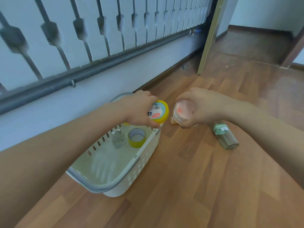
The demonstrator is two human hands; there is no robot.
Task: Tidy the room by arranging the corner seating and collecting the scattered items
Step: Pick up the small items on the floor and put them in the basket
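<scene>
Left hand [139, 109] fingers gripped yellow-lidded container [158, 113] over white basket [144, 160]; right hand [200, 107] fingers clasped clear jar [181, 112]; steel bottle [226, 137] lay on floor [197, 186].

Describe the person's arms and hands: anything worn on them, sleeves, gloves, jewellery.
Both forearms are bare as far as the picture shows: no sleeves in view. The left hand and right hand wear no gloves. No watch, bracelet or ring shows on either, though some fingers are partly hidden.
</scene>
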